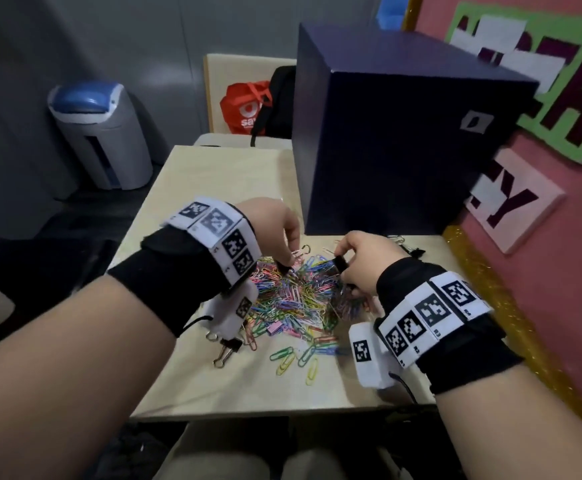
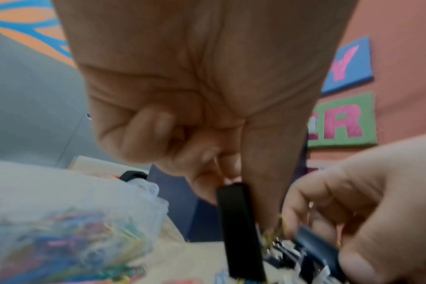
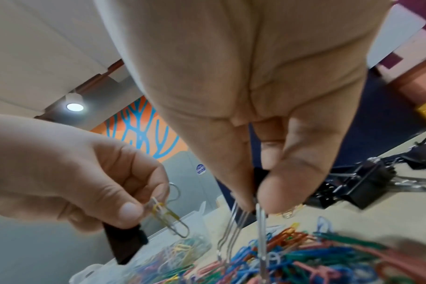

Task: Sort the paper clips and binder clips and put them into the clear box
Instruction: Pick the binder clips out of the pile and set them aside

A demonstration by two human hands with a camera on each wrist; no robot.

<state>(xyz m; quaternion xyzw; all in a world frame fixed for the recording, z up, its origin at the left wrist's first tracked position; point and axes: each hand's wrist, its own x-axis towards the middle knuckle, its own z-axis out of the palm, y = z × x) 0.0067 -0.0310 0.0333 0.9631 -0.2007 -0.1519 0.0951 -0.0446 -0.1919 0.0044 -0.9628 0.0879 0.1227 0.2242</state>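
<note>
A heap of coloured paper clips (image 1: 303,303) lies on the beige table (image 1: 213,188). Over its far edge my left hand (image 1: 287,261) pinches a black binder clip (image 2: 238,230) together with yellow and silver paper clips (image 3: 168,217). Close beside it, my right hand (image 1: 343,268) grips another black binder clip (image 1: 339,263), whose wire handles (image 3: 234,226) hang down over the heap. The clear box (image 2: 73,230) holds paper clips and stands just left of my left hand. My left wrist hides the box in the head view.
A big dark blue box (image 1: 386,133) stands at the back right of the table. Black binder clips (image 3: 353,188) lie grouped in front of it, and more binder clips (image 1: 227,348) lie near the front left. A pink board (image 1: 542,271) borders the right side.
</note>
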